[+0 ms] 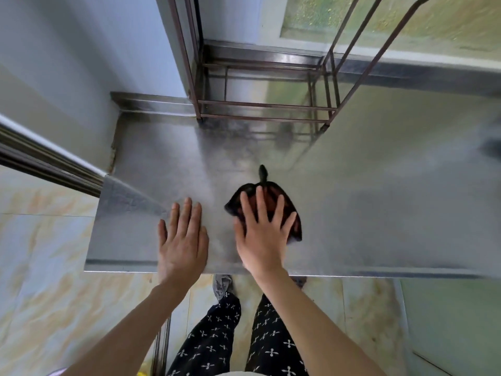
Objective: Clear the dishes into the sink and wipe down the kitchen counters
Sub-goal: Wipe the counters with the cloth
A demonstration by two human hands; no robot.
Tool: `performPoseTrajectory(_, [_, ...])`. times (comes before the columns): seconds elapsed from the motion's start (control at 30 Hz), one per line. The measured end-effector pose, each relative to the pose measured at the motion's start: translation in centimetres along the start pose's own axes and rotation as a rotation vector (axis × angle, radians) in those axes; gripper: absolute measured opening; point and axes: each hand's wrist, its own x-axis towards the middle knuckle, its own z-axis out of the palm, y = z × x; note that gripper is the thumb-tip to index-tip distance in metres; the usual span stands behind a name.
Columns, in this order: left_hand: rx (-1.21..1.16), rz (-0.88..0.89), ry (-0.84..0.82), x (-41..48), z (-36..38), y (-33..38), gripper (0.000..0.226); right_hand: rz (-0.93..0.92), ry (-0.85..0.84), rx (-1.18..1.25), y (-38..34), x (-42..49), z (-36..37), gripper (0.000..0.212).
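Head view, looking down on a stainless-steel desk [379,199] set in a corner, read left to right. At far left, tiled floor [48,267] and a metal rail [48,161] along the wall. The left hand [182,240] lies flat on the bare steel near the front edge, fingers extended and slightly spread, holding nothing; it appears to serve as a brace. Just beside it, apart from it, the right hand [261,234] presses palm-down with fingers splayed on a dark red-and-black cleaning cloth [271,204], which lies bunched on the desk near the front edge, a corner trailing away from the body. Behind, an empty brown metal rack [265,109] stands on the desk against the window. The right part of the surface is blurred; a dark shape at its far edge cannot be identified. No dishes and no sink are visible, so clearing seems finished here; wiping appears under way, with the wide stretch to the right probably still to cover.
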Motion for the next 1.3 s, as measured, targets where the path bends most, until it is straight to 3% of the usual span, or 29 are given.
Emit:
performPoseTrajectory(0.07, [0.008,0.002,-0.004,0.0,0.1,0.0,0.057,-0.179,-0.019,-0.028,1.1,-0.7,0.0,0.051])
performPoseTrajectory(0.13, [0.002,0.001,0.001,-0.1,0.1,0.1,0.056,-0.244,0.005,-0.045,3.8,-0.8,-0.3,0.049])
performPoseTrajectory(0.33, [-0.142,0.045,0.044,-0.4,-1.0,0.2,0.056,0.267,0.042,0.012,10.6,-2.8,-0.5,0.055])
performPoseTrajectory(0.47, [-0.299,0.038,0.154,-3.9,-2.3,-1.1,0.046,0.404,0.078,0.138,7.6,-5.3,0.0,0.054])
performPoseTrajectory(0.53, [-0.334,-0.017,0.206,-6.5,-2.2,-2.2,0.043,0.325,0.111,0.174,5.2,-6.9,0.3,0.05])
performPoseTrajectory(0.6, [-0.371,-0.07,0.224,-8.9,-1.9,-3.2,0.041,0.126,0.146,0.162,3.0,-8.5,0.8,0.045])
performPoseTrajectory(0.67, [-0.396,-0.127,0.21,-10.8,-1.7,-3.9,0.04,-0.073,0.098,0.171,0.7,-9.7,1.2,0.054])
performPoseTrajectory(0.73, [-0.471,-0.192,0.173,-12.1,-1.9,-4.2,0.043,-0.223,0.019,0.231,-1.4,-10.5,1.1,0.062])
performPoseTrajectory(0.8, [-0.665,-0.33,0.058,-12.5,-3.1,-3.6,0.04,-0.299,-0.04,0.355,-3.2,-10.5,0.4,0.049])
performPoseTrajectory(0.9, [-1.087,-0.524,-0.286,-11.2,-5.5,-1.2,0.039,-0.118,-0.078,0.7,-4.1,-10.2,-1.4,0.029])
performPoseTrajectory(0.97, [-1.258,-0.486,-0.392,-10.6,-6.9,1.0,0.05,-0.079,-0.079,0.768,-3.5,-10.5,-3.1,0.031])
performPoseTrajectory(1.03, [-1.341,-0.38,-0.406,-10.3,-8.4,3.4,0.051,-0.109,-0.007,0.773,-2.3,-11.5,-5.0,0.048])
performPoseTrajectory(1.1, [-1.353,-0.272,-0.442,-10.5,-9.5,5.9,0.042,-0.113,0.07,0.749,-0.5,-12.8,-6.6,0.061])
performPoseTrajectory(1.2, [-1.289,-0.085,-0.496,-12.0,-10.5,10.5,0.036,-0.057,0.143,0.828,2.8,-16.0,-9.4,0.055])
performPoseTrajectory(1.3, [-1.272,0.035,-0.532,-14.5,-10.5,14.9,0.028,0.036,0.131,0.964,6.6,-21.0,-12.2,0.061])
